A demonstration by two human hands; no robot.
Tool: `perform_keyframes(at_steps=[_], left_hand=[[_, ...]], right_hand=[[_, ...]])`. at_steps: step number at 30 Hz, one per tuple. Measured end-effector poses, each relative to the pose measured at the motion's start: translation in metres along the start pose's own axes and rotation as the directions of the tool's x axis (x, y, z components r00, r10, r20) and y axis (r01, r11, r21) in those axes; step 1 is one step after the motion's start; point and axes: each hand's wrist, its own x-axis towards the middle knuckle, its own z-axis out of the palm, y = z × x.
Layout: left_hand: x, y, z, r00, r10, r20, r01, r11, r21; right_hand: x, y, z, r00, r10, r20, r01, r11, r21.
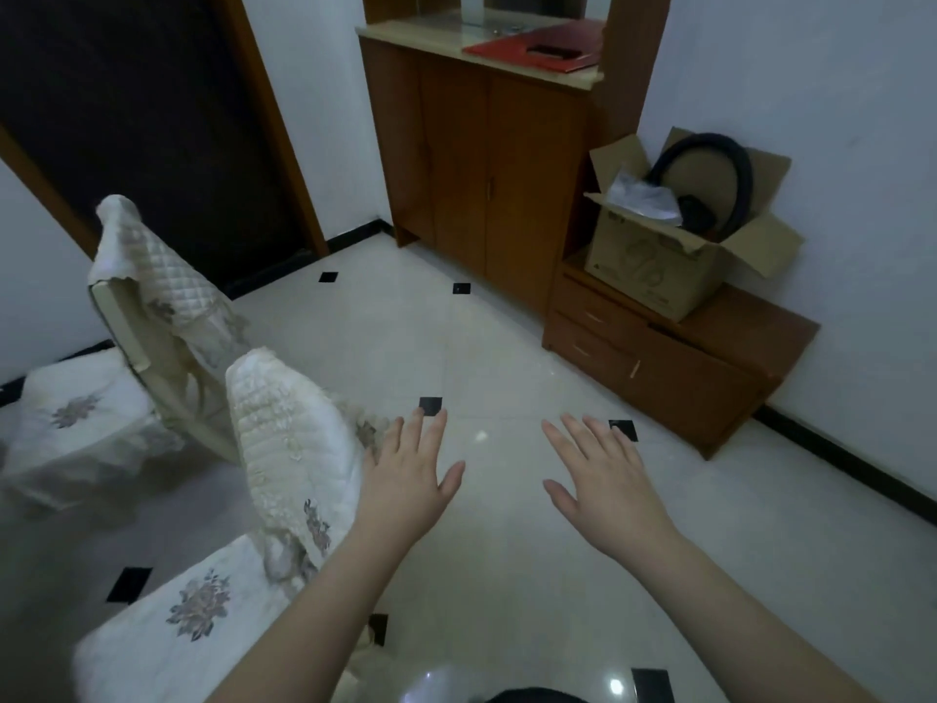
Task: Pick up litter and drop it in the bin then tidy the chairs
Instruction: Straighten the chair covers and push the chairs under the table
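Two chairs with cream quilted covers stand at the left. The near chair (284, 464) has its backrest just left of my left hand (410, 479), which is open, palm down, fingers spread, beside the backrest's edge. Its seat (197, 611) carries an embroidered flower. The far chair (152, 296) stands behind it, its cover hanging loose. My right hand (603, 479) hovers open over the bare floor, holding nothing. No litter and no bin show in view.
A tall wooden cabinet (481, 170) stands at the back with a red folder (537, 50) on top. A low drawer unit (674, 367) at the right carries an open cardboard box (659, 266). Glossy tiled floor (507, 357) lies ahead; a dark doorway (127, 119) is back left.
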Motion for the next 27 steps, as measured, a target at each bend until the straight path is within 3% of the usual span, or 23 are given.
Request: perform_keyframes(at_steps=[8,13,19,27], left_hand=[[0.076,-0.024,0.022,0.992,-0.124,-0.033,0.126,0.990,0.064],[0.121,-0.036,0.026,0.956,-0.282,-0.076,0.289,0.952,0.103],[0.140,-0.042,0.009,0.831,-0.539,-0.136,0.551,0.832,0.067],[0.107,-0.072,0.001,0.568,-0.810,-0.149,0.820,0.572,0.016]], right_hand=[[0.123,0.031,0.012,0.991,-0.132,0.006,0.132,0.991,0.001],[0.211,0.038,0.015,0.951,-0.307,0.019,0.305,0.949,0.078],[0.309,0.037,0.001,0.864,-0.504,0.016,0.499,0.860,0.106],[0.373,-0.049,0.018,0.637,-0.770,0.039,0.756,0.633,0.164]])
